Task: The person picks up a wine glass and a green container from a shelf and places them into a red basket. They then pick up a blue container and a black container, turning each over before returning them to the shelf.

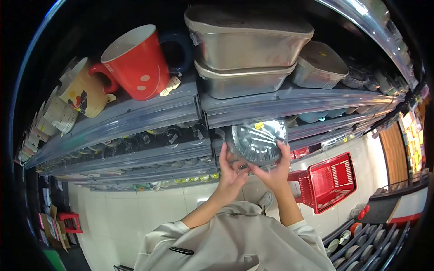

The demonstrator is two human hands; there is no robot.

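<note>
Between my two hands is a round container (259, 147) with a dark grey top, wrapped in shiny clear plastic and marked with a yellow sticker. My left hand (231, 175) has its fingers up along the container's left side. On the other side my right hand (274, 170) grips the near right edge, thumb toward the middle. The container is tilted toward me, just in front of the shelf edge. Behind it on the upper shelf, two rectangular metal food boxes (251, 50) with grey lids are stacked, and a smaller metal box (319, 67) sits to their right.
A red mug (140, 65) and a cream mug (84, 90) stand on the upper left shelf. Glassware (172, 137) fills the shelf below. A red shopping basket (332, 183) is at my right. Pans (357, 241) stand in a rack at lower right; a red stool (70, 222) is at far left.
</note>
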